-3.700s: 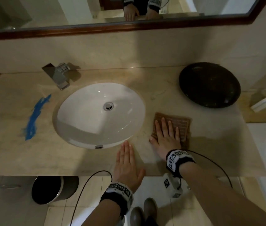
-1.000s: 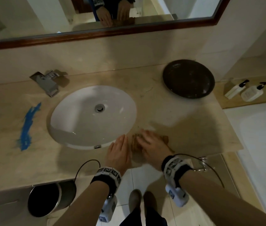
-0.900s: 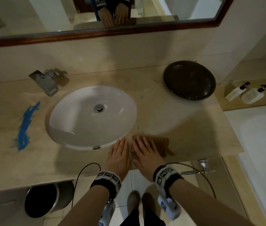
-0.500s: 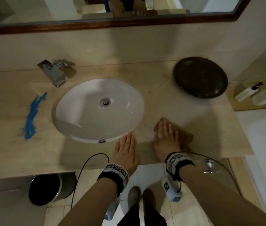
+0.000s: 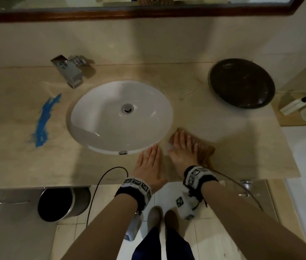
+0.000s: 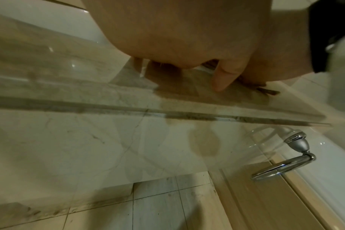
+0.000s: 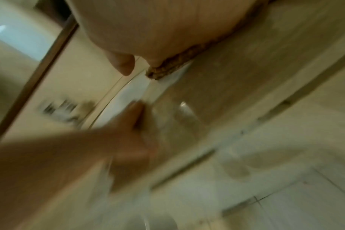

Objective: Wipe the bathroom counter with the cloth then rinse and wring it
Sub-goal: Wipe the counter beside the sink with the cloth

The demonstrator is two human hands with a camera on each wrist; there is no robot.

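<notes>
Two hands lie flat on the counter [image 5: 110, 166], lower centre of the frame. Your right hand [image 5: 183, 152], fingers straight, presses the cloth [image 5: 204, 152] just right of the basin [image 5: 120, 117]. Your left hand [image 5: 148, 164] rests open, holding nothing. The blue smear [image 5: 44, 121] lies far left, beyond the basin; the left hand is nearer it.

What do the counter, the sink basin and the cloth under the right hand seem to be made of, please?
Counter: polished beige stone, probably marble, judging by its veining and sheen.
Sink basin: glossy white ceramic, by its bright highlights.
Cloth: brown woven fabric with a coarse nubby edge, as the right wrist view shows; the fibre cannot be told.
</notes>
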